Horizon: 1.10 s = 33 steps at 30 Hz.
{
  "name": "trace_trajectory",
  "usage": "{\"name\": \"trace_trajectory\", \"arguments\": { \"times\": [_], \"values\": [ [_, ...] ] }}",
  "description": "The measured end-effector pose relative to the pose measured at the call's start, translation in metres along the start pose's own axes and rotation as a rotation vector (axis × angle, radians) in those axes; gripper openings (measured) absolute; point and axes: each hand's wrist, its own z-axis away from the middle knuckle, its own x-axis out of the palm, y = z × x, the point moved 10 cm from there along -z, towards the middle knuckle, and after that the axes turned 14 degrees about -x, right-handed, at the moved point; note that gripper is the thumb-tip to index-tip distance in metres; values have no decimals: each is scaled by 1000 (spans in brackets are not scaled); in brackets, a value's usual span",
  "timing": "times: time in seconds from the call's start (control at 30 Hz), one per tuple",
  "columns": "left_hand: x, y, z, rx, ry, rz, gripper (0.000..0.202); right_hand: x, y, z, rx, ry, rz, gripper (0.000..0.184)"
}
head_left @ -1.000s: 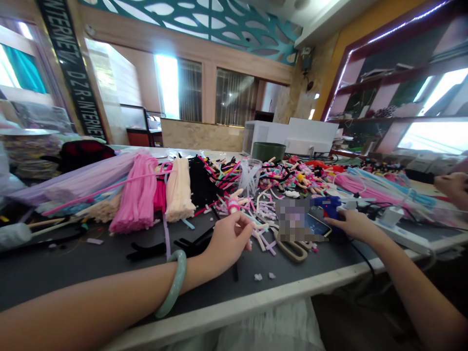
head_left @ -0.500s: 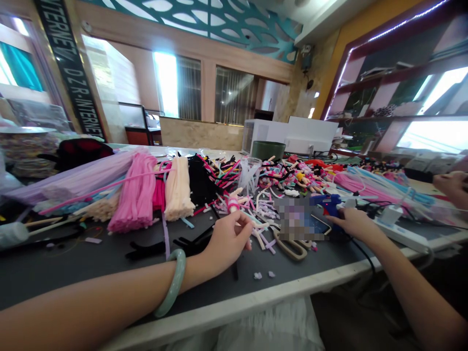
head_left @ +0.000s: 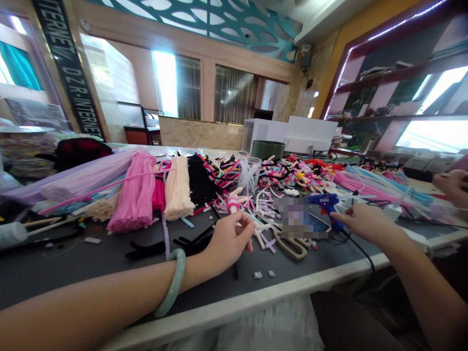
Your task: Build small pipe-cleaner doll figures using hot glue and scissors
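My left hand (head_left: 230, 239), a pale green bangle on its wrist, pinches a small pink-and-cream pipe-cleaner figure (head_left: 233, 202) upright above the table. Its lower part is hidden by my fingers. My right hand (head_left: 369, 224) is beside the handle of a blue glue gun (head_left: 324, 201), with the fingers stretched loosely toward it. A fingertip overlaps the handle, and whether it touches is hard to tell. Between my hands lie tan-handled scissors (head_left: 292, 247), partly covered by a blurred patch over a phone (head_left: 320, 224), and cut lilac and cream pieces (head_left: 268, 241).
Bundles of pink (head_left: 133, 195) and cream pipe cleaners (head_left: 178, 190) lie at left. A clear cup (head_left: 249, 175) and a heap of small figures (head_left: 303, 175) sit at the back. A power strip (head_left: 411, 236) lies at right. Another person's hand (head_left: 451, 187) shows at the right edge.
My right hand has shifted right and back from the glue gun's trigger, its grip loosened, showing more of the handle. My left hand and the figure have hardly moved.
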Motion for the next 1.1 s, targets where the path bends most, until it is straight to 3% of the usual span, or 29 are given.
{"name": "trace_trajectory", "arguments": {
  "times": [0.07,0.1,0.2,0.27,0.37,0.47,0.8,1.1],
  "values": [
    [4,1,1,9,-43,20,15,-6,-31,7,-13,-53,55,36],
    [6,1,2,11,-61,23,15,1,-51,13,-40,-155,61,32],
    [11,3,4,15,-101,33,16,29,-127,36,-187,-384,-229,36],
    [13,5,6,22,-124,42,15,38,-172,51,-296,-409,-392,34],
    [15,6,7,29,-146,32,15,45,-207,63,-408,-384,-434,22],
    [17,6,8,28,-160,20,15,43,-218,66,-492,-308,-337,7],
    [23,7,12,38,-213,0,15,31,-222,66,-551,-210,-338,10],
    [26,9,14,57,-255,-51,12,37,-221,67,-567,-211,-412,9]
  ]
}}
